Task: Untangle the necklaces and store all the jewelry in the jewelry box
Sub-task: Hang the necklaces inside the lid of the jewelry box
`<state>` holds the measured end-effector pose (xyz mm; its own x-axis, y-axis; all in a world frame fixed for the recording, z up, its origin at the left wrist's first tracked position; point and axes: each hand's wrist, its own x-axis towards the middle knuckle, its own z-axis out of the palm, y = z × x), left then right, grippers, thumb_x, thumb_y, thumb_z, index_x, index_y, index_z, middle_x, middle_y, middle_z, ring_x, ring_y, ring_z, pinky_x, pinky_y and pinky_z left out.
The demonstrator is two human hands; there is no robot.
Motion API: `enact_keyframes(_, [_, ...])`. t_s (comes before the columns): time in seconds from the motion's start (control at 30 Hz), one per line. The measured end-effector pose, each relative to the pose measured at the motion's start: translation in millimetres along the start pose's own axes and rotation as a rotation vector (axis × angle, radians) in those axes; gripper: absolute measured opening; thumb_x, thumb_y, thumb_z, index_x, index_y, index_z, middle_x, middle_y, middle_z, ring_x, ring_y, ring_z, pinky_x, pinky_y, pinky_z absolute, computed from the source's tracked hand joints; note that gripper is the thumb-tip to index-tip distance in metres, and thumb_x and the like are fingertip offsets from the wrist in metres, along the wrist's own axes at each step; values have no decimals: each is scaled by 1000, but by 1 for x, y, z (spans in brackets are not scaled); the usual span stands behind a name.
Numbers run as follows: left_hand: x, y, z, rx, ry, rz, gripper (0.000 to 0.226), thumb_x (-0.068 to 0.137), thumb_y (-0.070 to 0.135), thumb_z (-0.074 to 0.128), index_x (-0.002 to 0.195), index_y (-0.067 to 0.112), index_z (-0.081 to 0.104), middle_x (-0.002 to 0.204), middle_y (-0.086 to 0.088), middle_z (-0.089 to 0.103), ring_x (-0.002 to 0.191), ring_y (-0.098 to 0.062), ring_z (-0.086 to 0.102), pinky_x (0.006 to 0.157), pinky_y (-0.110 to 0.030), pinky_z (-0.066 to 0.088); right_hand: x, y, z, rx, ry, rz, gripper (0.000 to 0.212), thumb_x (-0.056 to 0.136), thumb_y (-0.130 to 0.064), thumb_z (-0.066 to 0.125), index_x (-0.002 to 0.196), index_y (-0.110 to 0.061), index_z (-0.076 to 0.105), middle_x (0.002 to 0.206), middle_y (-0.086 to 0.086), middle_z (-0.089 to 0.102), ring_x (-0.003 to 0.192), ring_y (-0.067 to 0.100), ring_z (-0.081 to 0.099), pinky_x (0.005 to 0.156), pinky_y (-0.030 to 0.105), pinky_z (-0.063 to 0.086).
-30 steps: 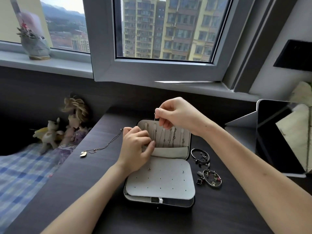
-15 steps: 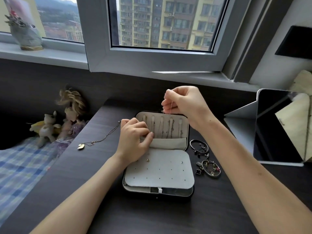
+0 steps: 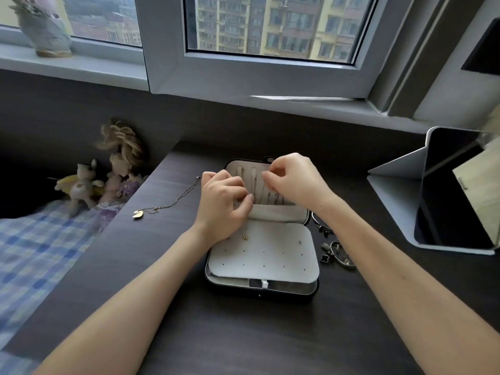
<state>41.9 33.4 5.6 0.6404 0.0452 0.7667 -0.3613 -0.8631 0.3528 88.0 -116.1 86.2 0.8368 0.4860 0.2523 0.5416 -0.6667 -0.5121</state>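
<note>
Black hinged jewelry box [image 3: 261, 289] sat open on the dark wood-grain tabletop [image 3: 243, 334], with the white earring panel [image 3: 270, 255] flat over the base. Both hands were at the raised lid. Left hand [image 3: 223, 204] was curled, thumb at the lid's pocket edge; couldn't tell if it gripped. Right hand [image 3: 297, 180] had fingertips pinched over the necklace slots; whatever it held was too fine to see. Thin chain necklace with gold heart pendant [image 3: 173, 204] lay left of the box, dark charm bracelets [image 3: 338, 253] right.
</note>
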Motion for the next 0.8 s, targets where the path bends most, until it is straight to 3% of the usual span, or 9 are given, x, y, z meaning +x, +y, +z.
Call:
enact_keyframes(0.07, [0,1,0,8,-6,4,33,81,27,52,52,14,62,60,7,60,67,-19,50,73,-33,25,0,5,11,-161,94,-69,20,94,-27,56,91,-11,68,81,-2,63,72,11,60,66,23,48])
enact_keyframes(0.17, [0,1,-1,13,-9,12,33,80,26,51,51,13,62,60,7,59,67,-19,50,73,-32,25,5,11,25,-289,250,-127,25,95,-28,53,92,-9,70,83,4,68,77,19,63,71,35,52])
enact_keyframes(0.33, [0,1,0,9,6,23,32,79,24,51,51,13,59,60,8,57,66,-17,47,74,-34,27,11,14,38,-370,490,-194,21,82,-22,70,71,-4,69,62,10,65,55,25,62,50,31,51])
enact_keyframes(0.63, [-1,1,1,5,24,33,31,79,24,52,52,13,61,61,9,58,67,-18,48,74,-36,29,13,12,31,-386,616,-80,31,74,-34,79,67,-10,60,56,3,59,49,19,56,47,29,47])
enact_keyframes(0.8, [-1,1,0,-1,16,34,31,80,23,51,52,13,61,61,7,58,66,-19,48,73,-40,31,15,18,21,-306,595,-1,38,74,-48,74,81,-13,60,76,0,56,68,12,49,58,25,32])
